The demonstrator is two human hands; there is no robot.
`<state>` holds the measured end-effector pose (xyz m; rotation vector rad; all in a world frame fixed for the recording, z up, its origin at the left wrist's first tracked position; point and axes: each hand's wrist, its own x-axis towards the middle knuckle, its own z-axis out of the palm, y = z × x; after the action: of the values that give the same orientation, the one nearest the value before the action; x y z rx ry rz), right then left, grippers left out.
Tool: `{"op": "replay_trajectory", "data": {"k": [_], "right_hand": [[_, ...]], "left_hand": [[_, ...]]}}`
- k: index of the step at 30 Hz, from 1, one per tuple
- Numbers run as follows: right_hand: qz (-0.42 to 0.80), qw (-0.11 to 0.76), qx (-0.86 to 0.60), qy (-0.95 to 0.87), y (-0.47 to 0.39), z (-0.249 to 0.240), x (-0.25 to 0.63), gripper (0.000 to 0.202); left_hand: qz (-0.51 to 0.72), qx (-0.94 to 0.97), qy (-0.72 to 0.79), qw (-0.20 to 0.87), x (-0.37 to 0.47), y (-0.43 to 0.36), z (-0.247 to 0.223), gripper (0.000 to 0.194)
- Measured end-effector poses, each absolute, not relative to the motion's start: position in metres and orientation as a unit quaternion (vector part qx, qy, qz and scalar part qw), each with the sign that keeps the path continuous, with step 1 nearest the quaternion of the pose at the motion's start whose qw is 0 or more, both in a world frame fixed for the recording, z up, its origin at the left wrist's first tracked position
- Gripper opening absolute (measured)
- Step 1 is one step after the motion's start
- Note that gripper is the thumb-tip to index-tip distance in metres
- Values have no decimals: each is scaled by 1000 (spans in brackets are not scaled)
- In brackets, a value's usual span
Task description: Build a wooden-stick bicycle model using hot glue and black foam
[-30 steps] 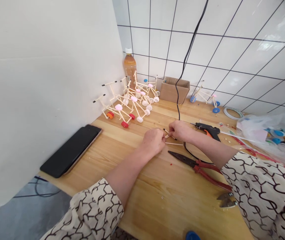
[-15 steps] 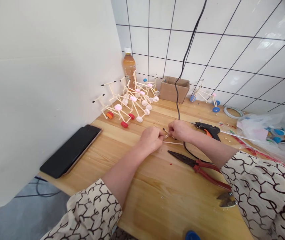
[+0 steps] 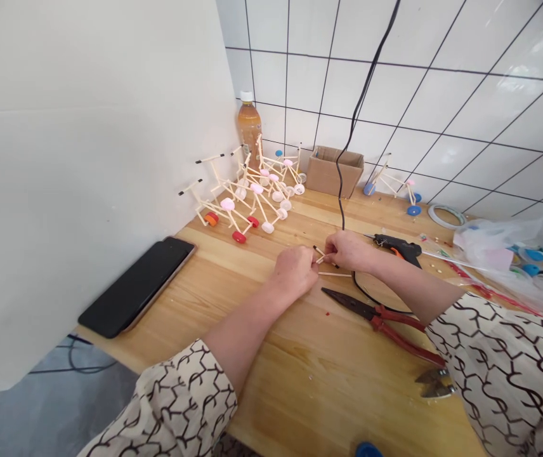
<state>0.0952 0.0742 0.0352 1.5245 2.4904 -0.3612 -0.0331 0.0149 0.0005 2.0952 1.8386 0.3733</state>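
Near the middle of the wooden table, my left hand (image 3: 295, 271) is closed, its fingertips at small thin wooden sticks (image 3: 320, 259). My right hand (image 3: 345, 249) pinches the other side of the same sticks, and the two hands almost meet. One of the sticks has black ends. A loose pale stick (image 3: 334, 274) lies on the table just below the fingers. Long-nose pliers (image 3: 371, 314) with red handles rest below my right forearm. How the small sticks join is partly hidden by the fingers.
Several stick models with bottle-cap wheels (image 3: 239, 237) stand at the back left, by a bottle (image 3: 249, 127). A cardboard box (image 3: 334, 172), a glue gun (image 3: 398, 246), tape (image 3: 446, 216), a phone (image 3: 136, 285) and cutters (image 3: 434, 383) lie around. A black cord (image 3: 339, 171) hangs down.
My left hand has shifted slightly to the right and covers more of the loose stick's left end. The view has moved a little. Both hands still hold the small sticks.
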Motion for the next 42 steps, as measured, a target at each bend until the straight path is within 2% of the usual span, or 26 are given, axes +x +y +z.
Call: {"op": "replay_trajectory", "data": {"k": [25, 42], "right_hand": [[-111, 90, 526, 838, 64, 28, 106, 17], [-100, 90, 577, 806, 40, 36, 113, 16]], "left_hand": [[139, 769, 610, 130, -32, 17, -4, 21], [139, 780, 584, 176, -20, 14, 2, 18]]}}
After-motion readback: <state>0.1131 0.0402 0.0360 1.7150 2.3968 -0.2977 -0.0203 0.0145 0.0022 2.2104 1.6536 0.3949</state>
